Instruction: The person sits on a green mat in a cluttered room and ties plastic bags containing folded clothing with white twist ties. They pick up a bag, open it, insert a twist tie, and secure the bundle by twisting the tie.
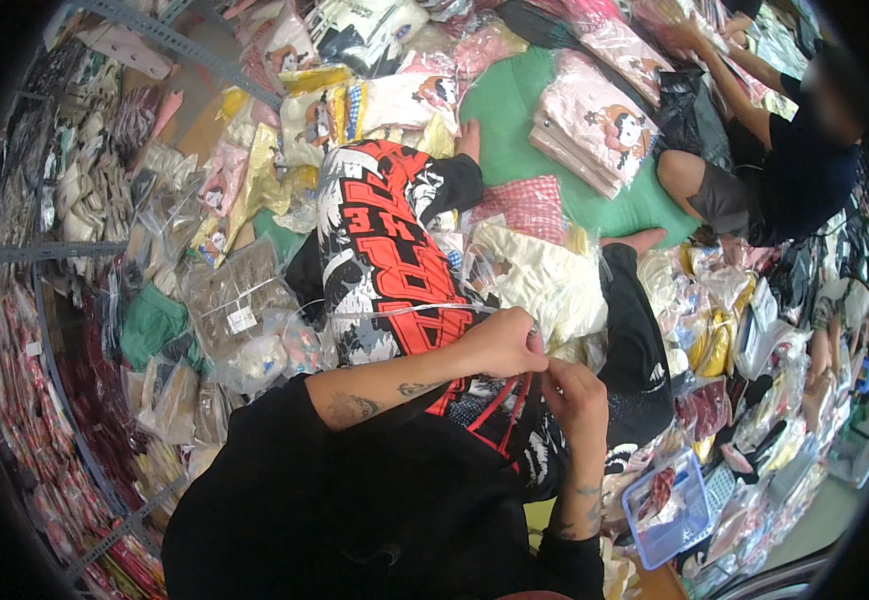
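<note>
My left hand (500, 343) and my right hand (577, 392) meet over my lap, fingertips pinched close together. What lies between the fingers is too small to make out. Under them are my legs in black trousers (395, 250) with large red and white print. A thin, clear plastic edge (395, 311) crosses the trousers beside my left hand. Just beyond the hands, between my legs, lies a cream garment in a clear bag (545, 280). A red-and-white checked garment (520, 205) sits past it.
Folded pink garments with a cartoon print (600, 125) rest on a green sack (505, 100). Another person (805, 150) sits at the upper right, reaching into bagged clothes. A blue plastic basket (667, 510) stands at lower right. Metal shelving (55, 252) with stacked garments lines the left.
</note>
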`<state>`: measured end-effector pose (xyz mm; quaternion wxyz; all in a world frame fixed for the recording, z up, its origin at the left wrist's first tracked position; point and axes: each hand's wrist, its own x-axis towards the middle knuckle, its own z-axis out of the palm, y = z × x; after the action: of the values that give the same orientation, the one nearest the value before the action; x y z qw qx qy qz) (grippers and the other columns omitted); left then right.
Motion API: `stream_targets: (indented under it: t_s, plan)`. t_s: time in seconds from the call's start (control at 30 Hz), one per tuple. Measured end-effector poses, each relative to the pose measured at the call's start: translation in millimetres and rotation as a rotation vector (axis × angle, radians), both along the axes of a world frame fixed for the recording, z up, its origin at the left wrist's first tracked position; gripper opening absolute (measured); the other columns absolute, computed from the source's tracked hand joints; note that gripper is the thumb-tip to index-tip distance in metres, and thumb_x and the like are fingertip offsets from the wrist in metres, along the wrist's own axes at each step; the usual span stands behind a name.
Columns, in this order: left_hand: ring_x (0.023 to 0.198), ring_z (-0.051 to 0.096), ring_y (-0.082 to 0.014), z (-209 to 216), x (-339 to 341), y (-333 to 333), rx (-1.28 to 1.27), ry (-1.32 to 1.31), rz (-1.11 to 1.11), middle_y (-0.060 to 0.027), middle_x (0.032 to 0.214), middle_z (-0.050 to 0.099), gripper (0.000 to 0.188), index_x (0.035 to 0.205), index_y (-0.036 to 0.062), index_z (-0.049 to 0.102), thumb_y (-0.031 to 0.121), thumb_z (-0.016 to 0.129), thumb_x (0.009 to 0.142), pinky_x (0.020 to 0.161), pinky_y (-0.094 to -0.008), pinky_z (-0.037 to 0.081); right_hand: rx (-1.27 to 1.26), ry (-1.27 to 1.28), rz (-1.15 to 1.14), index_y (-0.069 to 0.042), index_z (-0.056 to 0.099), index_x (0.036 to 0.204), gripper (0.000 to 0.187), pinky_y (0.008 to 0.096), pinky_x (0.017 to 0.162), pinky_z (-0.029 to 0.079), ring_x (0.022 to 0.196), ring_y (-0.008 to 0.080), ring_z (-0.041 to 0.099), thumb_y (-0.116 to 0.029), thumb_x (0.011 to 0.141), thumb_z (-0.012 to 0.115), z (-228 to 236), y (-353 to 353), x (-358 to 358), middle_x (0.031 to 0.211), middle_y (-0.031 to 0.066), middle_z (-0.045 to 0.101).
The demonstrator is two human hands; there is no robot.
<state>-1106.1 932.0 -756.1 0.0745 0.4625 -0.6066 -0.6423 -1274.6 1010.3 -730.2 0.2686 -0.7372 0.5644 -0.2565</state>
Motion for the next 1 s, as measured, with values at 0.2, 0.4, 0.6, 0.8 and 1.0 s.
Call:
stream_targets:
  t_s: [0.2,0.4,0.6,0.8,1.0]
  plan:
    - [0.05,0.046,-0.0096,-6,-7,4,0.232,0.011,-0.026,-0.0011,0.054,0.053,0.015,0.063,0.0034,0.059,0.015,0.065,0.071,0.046,-0.0289,0.036,-0.041,0.054,0.098,-0.004,0.059,0.087,0.023,0.0365,0.058,0.049,0.066,0.0266,0.061,-0.002,0.067,0.071,4,2,-8,0.077,0.0078,0.062]
    - [0.049,0.048,-0.0124,-19,-14,13,0.709,0.156,0.001,-0.0034,0.056,0.055,0.018,0.061,0.0037,0.061,0.019,0.066,0.071,0.043,-0.0281,0.034,-0.14,0.05,0.203,-0.005,0.059,0.085,0.024,0.0351,0.054,0.047,0.062,0.0246,0.058,-0.003,0.065,0.072,1,4,-16,0.071,0.0059,0.058]
    - [0.052,0.045,-0.0082,-24,-18,25,0.457,0.178,-0.004,-0.0011,0.059,0.055,0.015,0.066,0.0038,0.06,0.016,0.065,0.073,0.046,-0.0271,0.034,-0.273,-0.078,-0.024,-0.006,0.058,0.073,0.017,0.0299,0.045,0.039,0.049,0.0196,0.051,0.003,0.061,0.066,-22,18,-8,0.058,0.0042,0.049]
    - [0.058,0.055,-0.0073,-18,-8,12,0.208,0.274,-0.022,-0.0033,0.063,0.061,0.016,0.071,0.0009,0.062,0.016,0.067,0.073,0.054,-0.0275,0.045,-0.101,-0.228,-0.298,-0.003,0.058,0.071,0.008,0.0241,0.047,0.039,0.049,0.0104,0.049,0.004,0.067,0.059,-27,21,5,0.058,0.003,0.051]
    - [0.063,0.059,-0.0085,4,-8,-3,-0.167,0.214,-0.023,-0.0036,0.067,0.062,0.015,0.075,-0.0003,0.06,0.012,0.068,0.076,0.056,-0.0257,0.047,0.204,-0.593,-0.624,0.002,0.061,0.081,0.004,0.02,0.057,0.043,0.061,0.006,0.053,0.0,0.077,0.062,-31,12,10,0.071,0.0004,0.06]
